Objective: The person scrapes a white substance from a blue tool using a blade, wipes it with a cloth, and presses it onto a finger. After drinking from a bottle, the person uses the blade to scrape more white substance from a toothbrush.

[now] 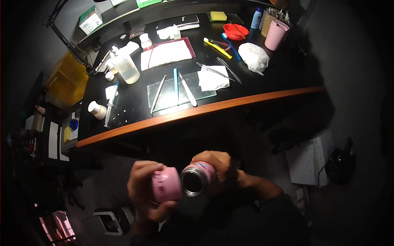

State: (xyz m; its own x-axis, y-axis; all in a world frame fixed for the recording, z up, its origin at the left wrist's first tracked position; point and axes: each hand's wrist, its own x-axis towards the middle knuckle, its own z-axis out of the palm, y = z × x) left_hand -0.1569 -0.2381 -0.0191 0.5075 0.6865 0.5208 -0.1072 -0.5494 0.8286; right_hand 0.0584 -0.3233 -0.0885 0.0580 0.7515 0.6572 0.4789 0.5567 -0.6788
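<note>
My left hand (144, 186) grips a pink lid (167, 184) between thumb and fingers. Beside it, my right hand (217, 166) is wrapped around a pink patterned thermos bottle (206, 169). The bottle's bare metal mouth faces me and the lid, and its inside looks dark. Lid and bottle are close together, with the lid off the mouth. Both are held over my lap, in front of the table's wooden edge (197, 112).
On the black table stand a clear pump bottle (126, 67), a syringe (111, 106), a glass plate (164, 92) with slim tools, a white cloth (213, 78), a red bowl (236, 32) and a pink cup (276, 36). A bin (108, 221) is on the floor at left.
</note>
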